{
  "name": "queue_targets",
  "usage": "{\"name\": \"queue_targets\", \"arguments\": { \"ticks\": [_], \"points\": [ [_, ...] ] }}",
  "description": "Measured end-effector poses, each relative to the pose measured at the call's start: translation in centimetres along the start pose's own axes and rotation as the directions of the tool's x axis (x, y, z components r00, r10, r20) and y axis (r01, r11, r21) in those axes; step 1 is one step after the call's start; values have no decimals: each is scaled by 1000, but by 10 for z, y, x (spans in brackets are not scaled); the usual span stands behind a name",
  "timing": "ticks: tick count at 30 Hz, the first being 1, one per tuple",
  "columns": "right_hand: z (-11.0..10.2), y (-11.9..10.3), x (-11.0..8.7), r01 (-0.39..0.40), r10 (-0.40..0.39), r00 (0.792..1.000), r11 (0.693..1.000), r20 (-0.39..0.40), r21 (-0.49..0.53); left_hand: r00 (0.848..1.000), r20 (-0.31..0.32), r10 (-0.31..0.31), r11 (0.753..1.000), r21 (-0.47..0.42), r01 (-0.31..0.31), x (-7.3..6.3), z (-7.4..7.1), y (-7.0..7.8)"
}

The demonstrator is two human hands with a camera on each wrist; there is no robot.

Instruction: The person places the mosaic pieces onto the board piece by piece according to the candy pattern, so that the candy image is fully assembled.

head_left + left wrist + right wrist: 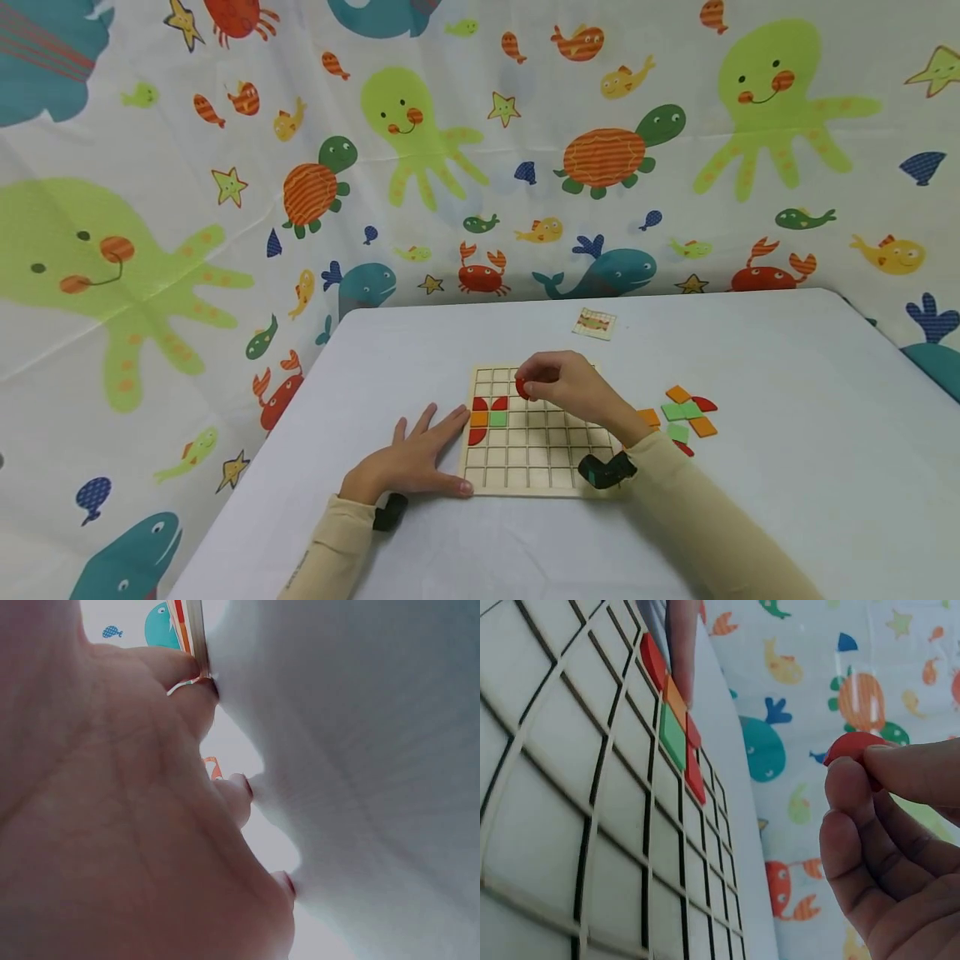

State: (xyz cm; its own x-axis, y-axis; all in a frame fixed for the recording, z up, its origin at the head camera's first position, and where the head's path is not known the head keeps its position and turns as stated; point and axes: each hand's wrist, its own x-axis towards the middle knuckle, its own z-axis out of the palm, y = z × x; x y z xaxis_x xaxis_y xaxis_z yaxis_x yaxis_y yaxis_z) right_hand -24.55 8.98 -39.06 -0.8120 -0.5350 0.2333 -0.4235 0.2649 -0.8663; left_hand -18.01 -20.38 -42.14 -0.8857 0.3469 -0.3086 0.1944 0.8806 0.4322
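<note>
A wooden grid board (517, 479) lies on the table with a few coloured tiles set at its upper left. Among them are an orange square (479, 419), a green square (498, 419) and red quarter-round pieces (477, 437). Thumb and fingers of the right hand (573, 387) pinch a red curved-edged tile (855, 742) above the board's upper part. Spread out on the table, the left hand (412, 462) has its thumb and a fingertip at the board's left edge. Its palm fills much of the left wrist view.
Loose orange, green and red tiles (681, 411) lie to the right of the board, partly behind the right forearm. A small patterned card (595, 323) sits near the back of the white table (810, 500). Behind hangs a sea-animal cloth (517, 192).
</note>
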Motion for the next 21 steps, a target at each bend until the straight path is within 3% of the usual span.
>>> {"name": "queue_targets", "arguments": {
  "ticks": [10, 21],
  "points": [
    [31, 1, 10, -1, 6, 998, 997, 67, -75, 1000, -4, 17, 1000, -3, -17, 0, -1, 0],
    [50, 7, 10, 24, 3, 991, 979, 135, -201, 1000, -5, 24, 1000, 3, -24, 1, 0, -2]
  ]
}}
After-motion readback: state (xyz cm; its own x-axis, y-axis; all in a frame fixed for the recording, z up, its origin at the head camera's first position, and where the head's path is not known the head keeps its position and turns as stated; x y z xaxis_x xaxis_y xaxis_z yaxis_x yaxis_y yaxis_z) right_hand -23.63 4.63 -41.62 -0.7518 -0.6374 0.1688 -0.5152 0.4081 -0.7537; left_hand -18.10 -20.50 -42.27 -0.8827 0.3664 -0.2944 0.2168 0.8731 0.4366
